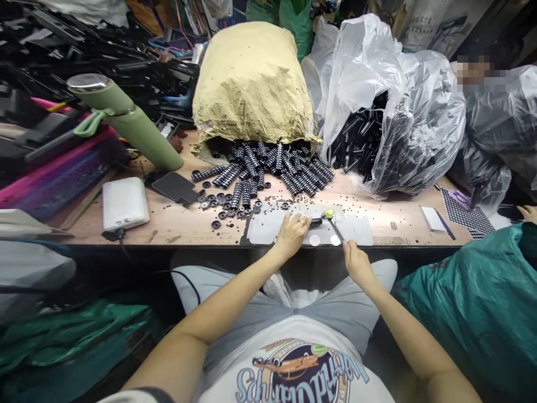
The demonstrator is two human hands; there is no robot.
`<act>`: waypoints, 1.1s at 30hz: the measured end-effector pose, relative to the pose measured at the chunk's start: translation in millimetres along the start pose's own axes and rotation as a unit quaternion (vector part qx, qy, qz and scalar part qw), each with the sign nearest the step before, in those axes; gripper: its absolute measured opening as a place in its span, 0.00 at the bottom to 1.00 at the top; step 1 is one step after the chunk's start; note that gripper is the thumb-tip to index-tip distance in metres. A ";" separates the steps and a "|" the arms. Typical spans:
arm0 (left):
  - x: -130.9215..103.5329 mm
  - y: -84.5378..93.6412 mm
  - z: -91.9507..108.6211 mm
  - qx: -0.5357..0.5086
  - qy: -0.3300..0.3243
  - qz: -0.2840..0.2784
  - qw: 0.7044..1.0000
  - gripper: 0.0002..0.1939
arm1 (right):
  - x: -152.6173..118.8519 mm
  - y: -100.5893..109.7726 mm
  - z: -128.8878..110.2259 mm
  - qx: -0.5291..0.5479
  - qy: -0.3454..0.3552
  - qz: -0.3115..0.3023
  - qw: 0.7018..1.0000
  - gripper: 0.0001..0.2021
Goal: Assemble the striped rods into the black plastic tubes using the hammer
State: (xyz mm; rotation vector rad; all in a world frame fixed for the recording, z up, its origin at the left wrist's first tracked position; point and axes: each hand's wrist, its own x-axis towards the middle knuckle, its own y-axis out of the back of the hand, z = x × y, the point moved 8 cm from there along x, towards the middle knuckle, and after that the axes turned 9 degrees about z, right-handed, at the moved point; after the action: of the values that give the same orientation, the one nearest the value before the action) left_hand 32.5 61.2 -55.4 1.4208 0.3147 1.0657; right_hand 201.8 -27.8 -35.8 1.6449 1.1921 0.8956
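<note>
In the head view, a wood-toned bench (406, 218) is seen running across the space, its front edge dark. A pale sheet (361, 230) is laid at that edge, and on it a dark cylinder (316, 222) is pinned by the closed fingers of the left hand (292, 234). A small mallet (336, 230) is gripped in the right hand (356, 261), its yellow head (329, 214) held near the cylinder's end; whether they touch cannot be told. Beyond, ribbed black rollers (251, 162) are heaped before a yellow sack (254, 84), with black discs (216, 224) and tiny specks scattered nearby. The bench's left is occupied by a white box (125, 204) and a green flask (146, 137); its right, by clear plastic bags (428, 123) filled with black parts. At the far right edge, another person's hand (528, 212) is partly seen above a teal sack (478, 296).
</note>
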 end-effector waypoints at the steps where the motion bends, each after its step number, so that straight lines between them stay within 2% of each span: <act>1: -0.2 -1.8 4.7 0.003 -0.003 -0.002 1.000 0.22 | -1.2 2.0 -2.6 -0.003 -0.004 -0.005 1.000 0.16; 4: -2.8 -8.1 25.2 0.000 -0.034 -0.005 0.999 0.26 | -3.6 19.8 -22.6 0.077 0.022 0.047 0.996 0.19; 6: -5.9 -13.4 34.4 -0.001 -0.047 -0.011 0.999 0.31 | -7.0 22.2 -43.1 0.117 0.061 0.059 0.990 0.21; 9: -7.3 -19.3 35.7 -0.004 -0.058 -0.014 0.998 0.31 | -12.8 -4.9 -70.4 0.047 0.115 -0.030 0.992 0.18; 11: -3.5 -19.6 32.6 -0.019 -0.063 -0.007 0.998 0.28 | -14.4 -22.6 -78.1 -0.007 0.135 -0.086 0.987 0.16; 12: -0.3 -19.3 30.1 -0.030 -0.056 -0.008 0.998 0.26 | -12.6 -25.3 -78.4 -0.017 0.136 -0.090 0.986 0.16; 14: 6.6 -18.1 24.1 -0.051 -0.017 -0.024 0.998 0.22 | -3.7 -18.6 -72.2 -0.012 0.122 -0.058 0.991 0.17; 18: 18.3 -7.2 22.3 -0.155 0.024 -0.063 0.986 0.11 | 21.3 7.6 -31.6 -0.043 0.047 0.034 0.997 0.18; 20: 30.7 8.1 -3.0 -0.228 0.118 -0.003 0.966 0.05 | 30.0 11.3 -4.7 -0.087 0.012 0.047 0.995 0.17; 21: 37.1 15.9 -26.4 -0.250 0.197 0.048 0.947 0.03 | 32.9 10.3 8.4 -0.108 -0.003 0.048 0.993 0.17; 22: 41.2 23.7 -54.6 -0.260 0.288 0.113 0.915 0.03 | 35.3 8.3 20.0 -0.127 -0.014 0.048 0.991 0.17; 23: 48.5 27.7 -76.0 -0.252 0.333 0.147 0.897 0.05 | 37.8 5.9 29.0 -0.140 -0.019 0.051 0.989 0.17; 25: 67.3 27.6 -111.4 -0.244 0.381 0.174 0.874 0.10 | 46.7 2.4 36.3 -0.148 -0.004 0.070 0.986 0.16; 27: 82.8 18.8 -137.8 -0.258 0.427 0.180 0.848 0.14 | 64.9 2.4 28.9 -0.130 0.038 0.104 0.985 0.15; 29: 91.4 6.3 -151.8 -0.283 0.464 0.174 0.821 0.18 | 95.6 4.2 13.2 -0.099 0.079 0.133 0.983 0.15; 31: 95.3 -5.0 -153.7 -0.316 0.473 0.164 0.806 0.19 | 137.7 5.1 -3.4 -0.086 0.100 0.146 0.980 0.14; 33: 99.7 -11.3 -145.0 -0.390 0.430 0.154 0.799 0.16 | 184.6 4.2 -16.2 -0.094 0.099 0.149 0.979 0.14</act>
State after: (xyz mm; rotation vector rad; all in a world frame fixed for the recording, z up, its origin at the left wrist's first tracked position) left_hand -17.5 230.3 -54.2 0.1707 0.2301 1.8156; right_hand 239.5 152.7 -16.7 1.6309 0.9696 1.3457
